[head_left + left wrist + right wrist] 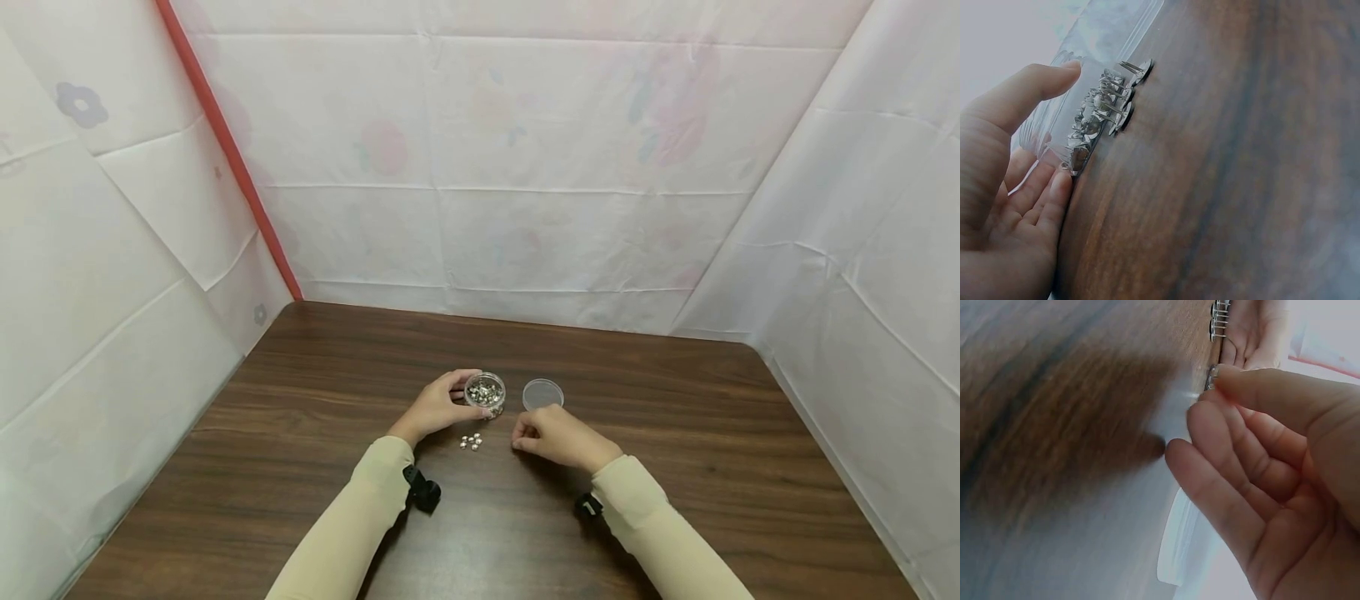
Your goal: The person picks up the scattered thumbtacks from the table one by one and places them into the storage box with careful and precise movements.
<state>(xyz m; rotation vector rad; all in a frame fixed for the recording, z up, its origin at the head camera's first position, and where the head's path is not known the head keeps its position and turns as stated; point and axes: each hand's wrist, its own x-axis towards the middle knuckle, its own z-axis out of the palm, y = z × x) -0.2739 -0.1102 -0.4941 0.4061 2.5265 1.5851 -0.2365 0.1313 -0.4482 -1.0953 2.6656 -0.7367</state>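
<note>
My left hand (442, 406) grips a clear round jar (495, 411) of silver thumbtacks (484, 390), thumb on one side and fingers on the other. The left wrist view shows the jar's wall under the thumb, with tacks (1090, 124) piled at its bottom. Several loose thumbtacks (471, 442) lie on the table just in front of the jar. To their right, my right hand (561, 435) is low over the table, its thumb and forefinger pinching what looks like a thumbtack (1212, 375), mostly hidden by the fingertips.
A clear round lid (542, 393) lies flat right of the jar, just beyond my right hand. The brown wood-grain table (337, 350) is bordered by pale printed sheets (525, 233) at the back and sides.
</note>
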